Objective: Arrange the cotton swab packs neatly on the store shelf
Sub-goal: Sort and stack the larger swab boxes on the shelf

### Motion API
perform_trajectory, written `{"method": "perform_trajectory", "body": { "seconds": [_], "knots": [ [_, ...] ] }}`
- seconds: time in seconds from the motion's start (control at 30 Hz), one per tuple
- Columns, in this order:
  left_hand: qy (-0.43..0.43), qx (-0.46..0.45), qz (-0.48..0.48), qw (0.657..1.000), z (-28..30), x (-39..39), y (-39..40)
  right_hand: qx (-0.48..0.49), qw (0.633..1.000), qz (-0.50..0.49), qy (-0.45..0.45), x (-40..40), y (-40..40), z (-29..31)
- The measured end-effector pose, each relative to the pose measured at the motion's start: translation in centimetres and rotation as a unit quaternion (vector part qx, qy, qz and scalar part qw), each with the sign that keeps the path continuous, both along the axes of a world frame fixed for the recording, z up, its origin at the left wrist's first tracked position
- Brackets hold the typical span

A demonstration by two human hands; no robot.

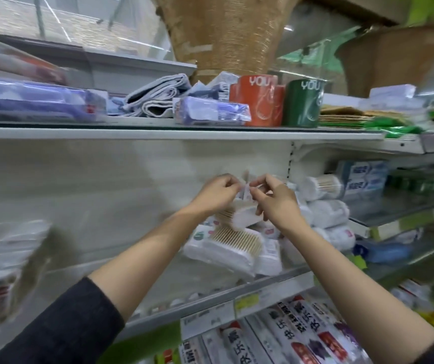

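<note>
While both arms are stretched to the middle shelf (271, 281), one cotton swab pack (239, 212) is pinched at its top by the left hand (217, 191) and the right hand (276, 199), held above the other packs (226, 248) lying there.

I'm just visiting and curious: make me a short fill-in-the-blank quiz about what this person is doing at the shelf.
1. Both hands, left hand and right hand, hold one ____ pack.
2. That pack is held above another swab pack lying on the ____.
3. On the upper shelf, the orange cup stands beside a ____ cup.

Missing words: cotton swab; shelf; green
</note>
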State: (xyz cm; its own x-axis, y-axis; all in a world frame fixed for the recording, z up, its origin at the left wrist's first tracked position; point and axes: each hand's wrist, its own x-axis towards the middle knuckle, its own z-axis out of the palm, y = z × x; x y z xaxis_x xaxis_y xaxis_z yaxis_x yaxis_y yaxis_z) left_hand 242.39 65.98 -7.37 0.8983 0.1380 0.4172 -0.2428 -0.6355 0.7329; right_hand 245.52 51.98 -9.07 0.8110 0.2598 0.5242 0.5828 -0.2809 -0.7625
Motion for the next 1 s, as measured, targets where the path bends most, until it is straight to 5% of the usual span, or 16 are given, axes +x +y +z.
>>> {"method": "perform_trajectory", "body": {
  "seconds": [0.13, 0.4, 0.5, 0.77, 1.0],
  "knots": [
    [0.043, 0.083, 0.042, 0.995, 0.1, 2.4, -1.1, -0.032, 0.997, -0.06, -0.042, 2.2, -1.6, -0.7],
    [0.135, 0.141, 0.02, 0.981, 0.6, 4.5, -2.1, -0.11, 0.992, -0.047, 0.039, 4.5, -2.6, -1.1],
    [0.127, 0.088, -0.016, 0.988, 0.4, 5.0, -2.0, -0.143, 0.988, -0.06, 0.02, 5.0, -2.3, -1.3],
    [-0.02, -0.204, -0.047, 0.978, 1.6, 3.0, 0.6, 0.022, 1.0, 0.0, -0.014, 3.6, -1.2, 0.4],
    [-0.038, -0.272, 0.024, 0.961, 1.0, -0.5, 5.4, 0.019, 0.996, 0.09, -0.009, 0.8, 3.7, 0.7]
  ]
}}
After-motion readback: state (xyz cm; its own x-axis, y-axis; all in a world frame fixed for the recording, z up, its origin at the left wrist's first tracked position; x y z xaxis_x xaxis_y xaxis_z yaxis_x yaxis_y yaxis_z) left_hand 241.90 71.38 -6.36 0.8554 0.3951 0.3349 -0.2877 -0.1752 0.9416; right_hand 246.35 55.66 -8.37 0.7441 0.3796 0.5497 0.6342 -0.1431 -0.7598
